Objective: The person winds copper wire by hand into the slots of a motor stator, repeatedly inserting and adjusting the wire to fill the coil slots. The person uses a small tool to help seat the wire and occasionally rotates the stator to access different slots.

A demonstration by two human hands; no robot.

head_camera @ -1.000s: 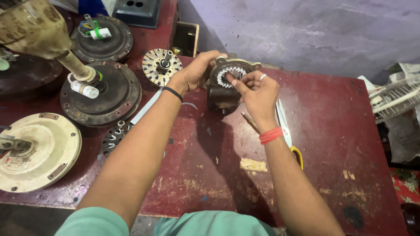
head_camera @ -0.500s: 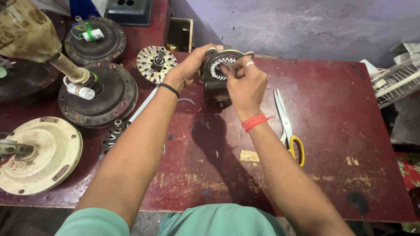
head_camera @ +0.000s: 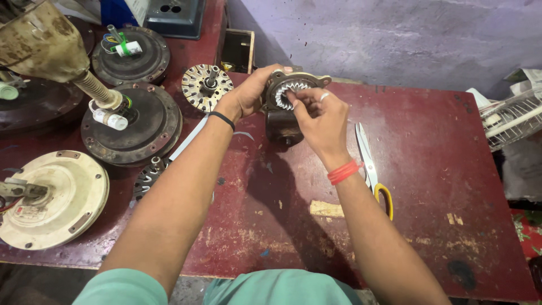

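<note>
A cream round metal motor cover (head_camera: 48, 197) is seen at eight o'clock, and yellow-handled steel scissors (head_camera: 372, 164) at three. Centrally, a dark round motor housing with a toothed steel core (head_camera: 288, 101) is clasped by the left hand (head_camera: 248, 96); its core is pinched by the right hand (head_camera: 319, 116). Two dark round motors (head_camera: 132, 124) lie at ten o'clock.

A small open box (head_camera: 237, 49) with pale wooden edges and a dark inside stands at the far edge of the red table (head_camera: 429, 169), just behind the round slotted disc (head_camera: 207, 87). A blue box (head_camera: 117, 12) sits at the top left, partly cut off. A torn tan label scrap (head_camera: 326, 209) sticks flat to the tabletop, between the person's forearms.
</note>
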